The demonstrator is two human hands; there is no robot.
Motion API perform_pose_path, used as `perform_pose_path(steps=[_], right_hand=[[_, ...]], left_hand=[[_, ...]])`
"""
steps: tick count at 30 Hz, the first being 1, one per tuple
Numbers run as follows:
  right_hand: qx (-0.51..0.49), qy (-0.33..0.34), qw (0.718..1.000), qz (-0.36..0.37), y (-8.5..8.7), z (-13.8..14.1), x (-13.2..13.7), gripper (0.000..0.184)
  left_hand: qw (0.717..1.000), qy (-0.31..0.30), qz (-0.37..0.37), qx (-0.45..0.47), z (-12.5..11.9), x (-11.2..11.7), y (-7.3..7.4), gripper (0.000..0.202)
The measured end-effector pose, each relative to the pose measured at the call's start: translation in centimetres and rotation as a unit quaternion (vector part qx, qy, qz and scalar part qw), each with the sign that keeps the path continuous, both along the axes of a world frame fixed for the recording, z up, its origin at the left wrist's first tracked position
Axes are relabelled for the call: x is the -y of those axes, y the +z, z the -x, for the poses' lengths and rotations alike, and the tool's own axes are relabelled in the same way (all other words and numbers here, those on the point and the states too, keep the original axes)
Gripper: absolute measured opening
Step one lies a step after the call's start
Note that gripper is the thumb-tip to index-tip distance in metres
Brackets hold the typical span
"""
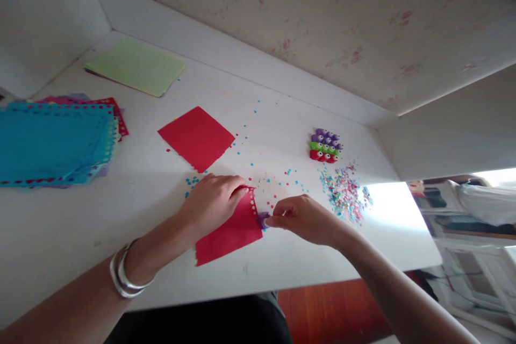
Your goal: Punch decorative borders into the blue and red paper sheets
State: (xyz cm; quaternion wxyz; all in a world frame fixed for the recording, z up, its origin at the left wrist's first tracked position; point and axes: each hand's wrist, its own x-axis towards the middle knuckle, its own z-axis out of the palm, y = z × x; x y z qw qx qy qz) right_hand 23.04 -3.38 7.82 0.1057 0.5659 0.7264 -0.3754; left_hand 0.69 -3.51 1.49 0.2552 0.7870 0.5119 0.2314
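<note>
A sheet of red paper (230,235) lies before me, with a row of small punched holes along its right edge. My left hand (215,199), two silver bangles at its wrist, is closed on the top of this sheet near the upper right corner. In my right hand (304,217), thumb and fingers grip a small purple paper punch (263,220), set on the sheet's right edge below the holes. Part of the punch is hidden by the fingers. Blue and red paper cut-outs (288,172) are scattered around both hands.
Another red sheet (196,137) lies beyond my left hand. Farther left are a stack of punched coloured sheets (52,142) and pale green paper (135,64). Several purple, green and red punches (324,145) stand in rows behind a confetti heap (349,193). A wall backs the white table (153,293).
</note>
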Motion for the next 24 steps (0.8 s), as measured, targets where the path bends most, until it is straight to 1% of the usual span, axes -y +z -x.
perform_pose_path(steps=[4, 7, 9, 12, 15, 17, 18, 21, 24], right_hand=[[0.006, -0.014, 1.0, 0.021, 0.1, -1.3, 0.6, 0.029], [-0.001, -0.022, 1.0, 0.013, 0.3, -1.8, 1.1, 0.029], [-0.01, -0.03, 0.999, -0.012, 0.6, -1.8, 1.6, 0.026], [-0.029, -0.037, 0.996, -0.078, 0.7, -1.2, 2.9, 0.02], [-0.033, -0.001, 0.989, -0.144, 0.3, -0.6, 4.3, 0.017], [-0.029, 0.021, 0.985, -0.171, 0.0, -0.4, 5.0, 0.018], [-0.033, 0.021, 0.983, -0.179, -0.1, -0.5, 5.1, 0.02], [-0.074, -0.008, 0.981, -0.178, 0.0, -1.0, 4.9, 0.022], [-0.133, -0.071, 0.98, -0.129, 0.3, -2.5, 3.6, 0.019]], left_hand=[[1.0, -0.002, -0.023, -0.003, 0.0, 0.1, -0.2, 0.017], [1.0, -0.004, -0.024, -0.005, 0.0, 0.1, -0.3, 0.017], [1.0, -0.003, -0.022, 0.0, 0.0, 0.2, -0.2, 0.018], [0.999, -0.003, -0.028, 0.015, 0.0, 0.1, -0.2, 0.018], [0.998, -0.006, -0.054, 0.024, 0.1, -0.1, -0.4, 0.018], [0.997, -0.003, -0.078, 0.026, 0.3, -0.2, -0.6, 0.018], [0.996, -0.001, -0.086, 0.024, 0.3, -0.3, -0.6, 0.018], [0.996, -0.001, -0.093, 0.008, 0.4, -0.4, -0.9, 0.019], [0.995, 0.005, -0.099, 0.002, 0.4, -0.4, -0.9, 0.022]])
